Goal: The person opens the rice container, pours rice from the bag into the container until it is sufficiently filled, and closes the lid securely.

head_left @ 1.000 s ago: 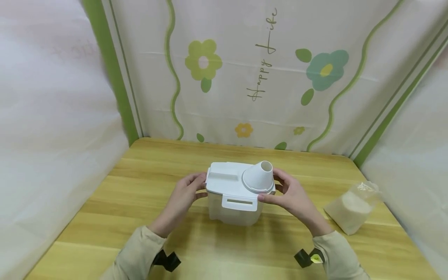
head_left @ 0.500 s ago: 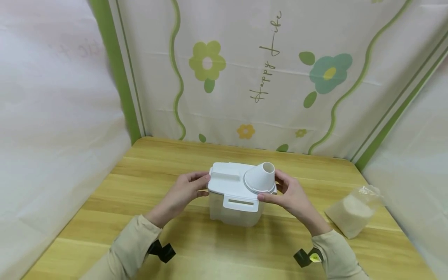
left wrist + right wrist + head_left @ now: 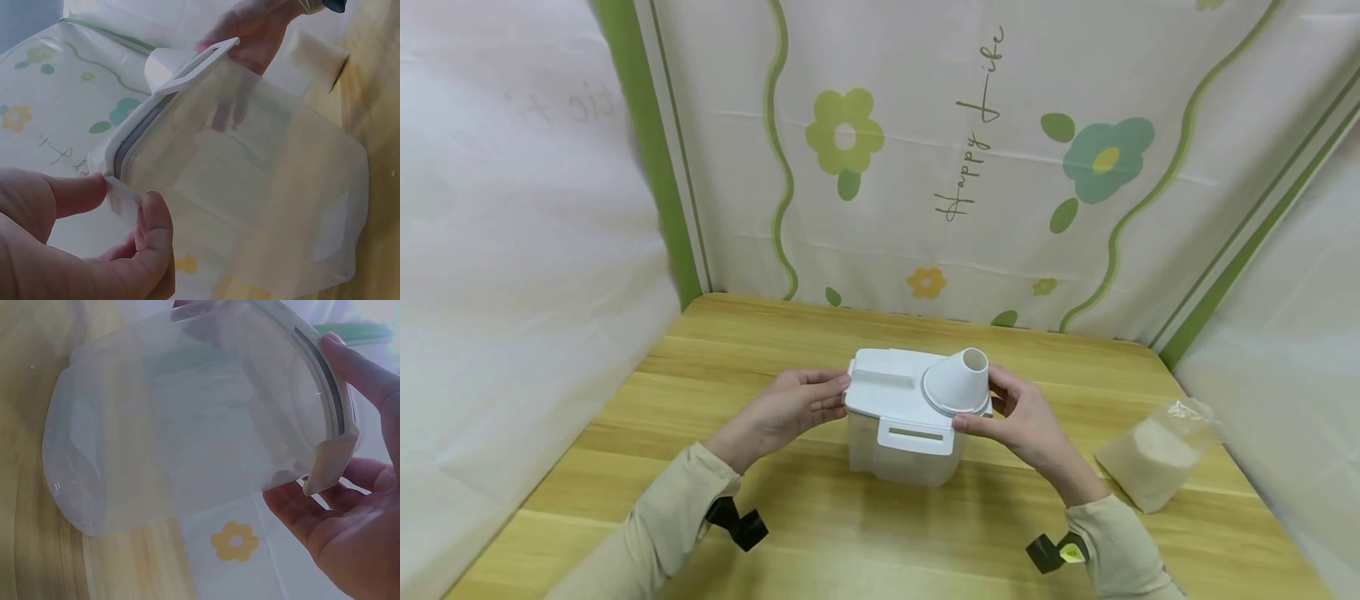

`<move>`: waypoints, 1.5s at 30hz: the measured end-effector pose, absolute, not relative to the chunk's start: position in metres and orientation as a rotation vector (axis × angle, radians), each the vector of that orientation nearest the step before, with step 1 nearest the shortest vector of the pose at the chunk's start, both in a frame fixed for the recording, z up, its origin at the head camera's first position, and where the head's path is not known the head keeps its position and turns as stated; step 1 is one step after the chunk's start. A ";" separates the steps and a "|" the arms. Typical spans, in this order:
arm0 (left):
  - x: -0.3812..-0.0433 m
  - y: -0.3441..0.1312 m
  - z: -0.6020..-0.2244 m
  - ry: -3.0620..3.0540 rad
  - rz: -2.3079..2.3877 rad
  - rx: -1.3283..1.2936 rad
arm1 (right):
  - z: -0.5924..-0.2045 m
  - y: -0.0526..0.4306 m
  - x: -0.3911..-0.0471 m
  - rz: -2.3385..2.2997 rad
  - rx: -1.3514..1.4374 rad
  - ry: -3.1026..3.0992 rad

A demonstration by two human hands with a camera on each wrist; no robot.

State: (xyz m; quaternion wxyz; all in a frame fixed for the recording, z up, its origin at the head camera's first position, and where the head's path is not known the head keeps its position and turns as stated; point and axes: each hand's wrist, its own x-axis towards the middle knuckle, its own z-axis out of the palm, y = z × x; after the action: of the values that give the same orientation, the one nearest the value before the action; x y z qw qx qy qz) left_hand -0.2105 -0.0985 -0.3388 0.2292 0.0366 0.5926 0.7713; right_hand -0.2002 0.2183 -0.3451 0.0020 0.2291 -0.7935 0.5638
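A translucent plastic storage container (image 3: 904, 467) stands on the wooden table; its white lid (image 3: 887, 398) carries a cone-shaped spout (image 3: 957, 382). The slotted front latch (image 3: 915, 435) sticks outward from the lid. At the container's left end, my left hand (image 3: 793, 410) pinches a side latch (image 3: 124, 201), thumb at the lid's edge and fingers under the flap. My right hand (image 3: 1026, 421) grips the right end, thumb on the lid's near rim and fingers round the far side. In the right wrist view, another latch (image 3: 331, 464) angles out beside those fingers. No contents show through the walls.
To the right lies a clear bag of pale grains (image 3: 1153, 457), next to the right forearm. The wooden table (image 3: 760, 333) ends at white fabric walls (image 3: 955, 250) printed with flowers. A black wrist camera (image 3: 741, 523) hangs under the left sleeve.
My left wrist and forearm have shifted left and outward, while the left fingertips stay at the container's end. The right hand keeps its hold and the container remains in place.
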 end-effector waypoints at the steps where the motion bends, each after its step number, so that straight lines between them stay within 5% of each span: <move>1: -0.211 -0.099 -0.339 1.621 2.122 0.092 | -0.345 0.218 -0.200 1.778 0.719 -2.487; 45: -0.231 -0.106 -0.359 1.206 2.141 0.091 | -0.347 0.222 -0.199 1.803 0.755 -2.480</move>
State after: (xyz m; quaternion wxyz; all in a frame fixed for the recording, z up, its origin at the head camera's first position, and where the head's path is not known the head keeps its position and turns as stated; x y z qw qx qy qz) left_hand -0.2308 -0.1058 -0.3594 0.3349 0.0349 0.4621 0.8204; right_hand -0.1989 0.2217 -0.3471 -0.0082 0.2392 -0.7853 0.5710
